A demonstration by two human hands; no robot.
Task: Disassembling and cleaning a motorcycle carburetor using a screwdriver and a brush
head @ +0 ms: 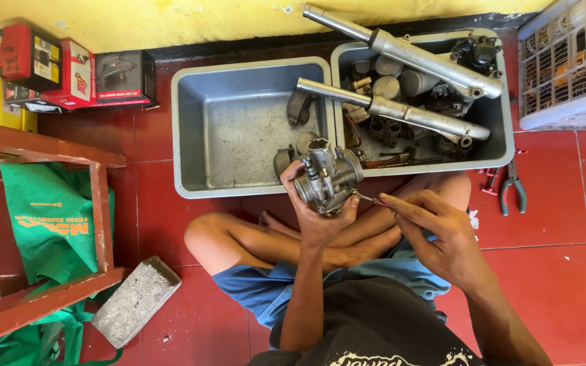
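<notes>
Closest to the camera is the person's dark shirt with pale print, and below it blue shorts (266, 288) over crossed bare legs on the red tiled floor (551, 271). From there both forearms go forward. On the right side, the right hand (442, 234) pinches a thin screwdriver (367, 198) between thumb and fingers; its tip touches the side of the carburetor (328, 177). On the left side, the left hand (317, 210) is closed around this grey metal carburetor from below, with the thumb on one side and the fingers on the other. So the carburetor is held up in the air above the knees, just in front of the near edge of the trays.

A little farther, on the floor to the right, lie pliers (512, 190) with dark handles. To the left, near the knee, is a grey concrete block (133, 301), and beside it a red wooden frame (35, 230) with a green bag (52, 224) under it.

Behind the hands stand two grey metal trays side by side. The left tray (191, 135) holds only a few small parts at its right side. The right tray (506, 146) is full of engine parts, and two silver fork tubes (401, 108) lie across it diagonally. At the far right is a white plastic basket (564, 68). Against the yellow wall (171, 20), far left, stand red and black boxes (76, 71).
</notes>
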